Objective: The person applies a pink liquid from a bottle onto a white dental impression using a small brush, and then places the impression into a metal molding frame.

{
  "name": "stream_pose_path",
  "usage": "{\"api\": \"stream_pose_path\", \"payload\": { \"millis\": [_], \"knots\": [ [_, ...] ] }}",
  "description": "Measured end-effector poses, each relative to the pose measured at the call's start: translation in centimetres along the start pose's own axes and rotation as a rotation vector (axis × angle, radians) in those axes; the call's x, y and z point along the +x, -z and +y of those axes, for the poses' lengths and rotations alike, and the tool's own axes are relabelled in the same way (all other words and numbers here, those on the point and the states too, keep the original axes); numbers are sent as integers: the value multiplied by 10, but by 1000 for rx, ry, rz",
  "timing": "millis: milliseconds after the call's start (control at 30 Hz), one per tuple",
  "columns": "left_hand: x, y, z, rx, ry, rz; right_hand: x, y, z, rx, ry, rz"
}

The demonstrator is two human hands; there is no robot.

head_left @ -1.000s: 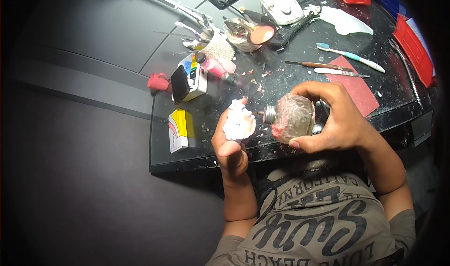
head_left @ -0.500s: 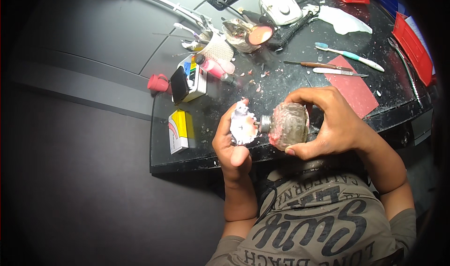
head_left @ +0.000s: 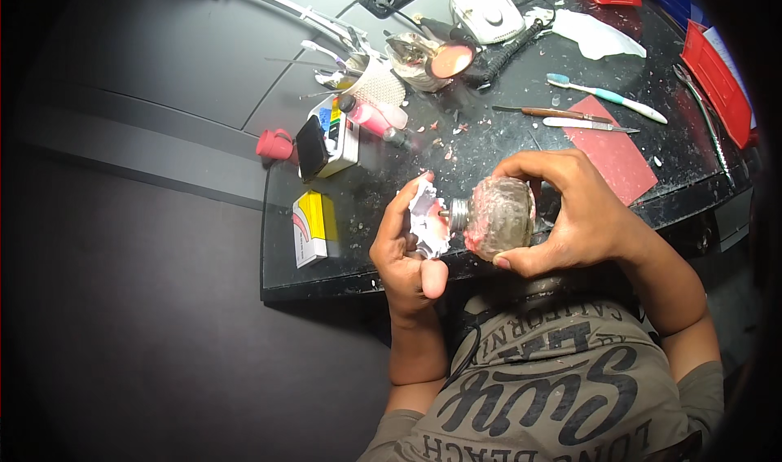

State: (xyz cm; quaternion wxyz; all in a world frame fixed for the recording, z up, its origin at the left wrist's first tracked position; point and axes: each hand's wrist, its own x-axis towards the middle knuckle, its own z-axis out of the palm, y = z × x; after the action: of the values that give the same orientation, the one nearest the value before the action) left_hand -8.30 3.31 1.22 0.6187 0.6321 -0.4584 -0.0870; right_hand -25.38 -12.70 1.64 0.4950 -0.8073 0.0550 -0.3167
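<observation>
My left hand [head_left: 401,254] holds a jagged white dental cast [head_left: 429,222] with a pink inner area, its fingers behind the piece and its thumb standing out in front. In my right hand [head_left: 570,218] is a glass spirit lamp [head_left: 501,218], tipped on its side and gripped by the base between thumb and fingers. Pink and whitish wax crusts the lamp's glass. Its metal wick neck [head_left: 459,215] points left, right up against the cast; I cannot tell if they touch. No flame can be made out.
On the black bench [head_left: 358,258] lie a pink wax sheet [head_left: 619,165], a wax knife [head_left: 554,114], a scalpel [head_left: 578,124] and a toothbrush [head_left: 607,96]. Left stand a yellow-white box [head_left: 311,230], a white container [head_left: 338,154] and a pink bottle [head_left: 371,116]. Red trays [head_left: 717,87] line the right.
My left hand has turned the cast so it is seen more edge-on, and its thumb has shifted right. The spirit lamp has moved only slightly.
</observation>
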Motion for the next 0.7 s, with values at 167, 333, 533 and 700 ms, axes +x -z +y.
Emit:
{"api": "stream_pose_path", "payload": {
  "millis": [167,333,533,700],
  "knots": [
    [-2,0,1,-186,25,-19,1,-1,1,0,-6,-4],
    [-4,1,0,-214,24,-40,1,-4,3,2,106,73],
    [-3,0,2,-196,19,-25,2,-3,4,-6,78,100],
    [-2,1,-4,-202,20,-15,2,-2,1,-5,51,71]
  ]
}}
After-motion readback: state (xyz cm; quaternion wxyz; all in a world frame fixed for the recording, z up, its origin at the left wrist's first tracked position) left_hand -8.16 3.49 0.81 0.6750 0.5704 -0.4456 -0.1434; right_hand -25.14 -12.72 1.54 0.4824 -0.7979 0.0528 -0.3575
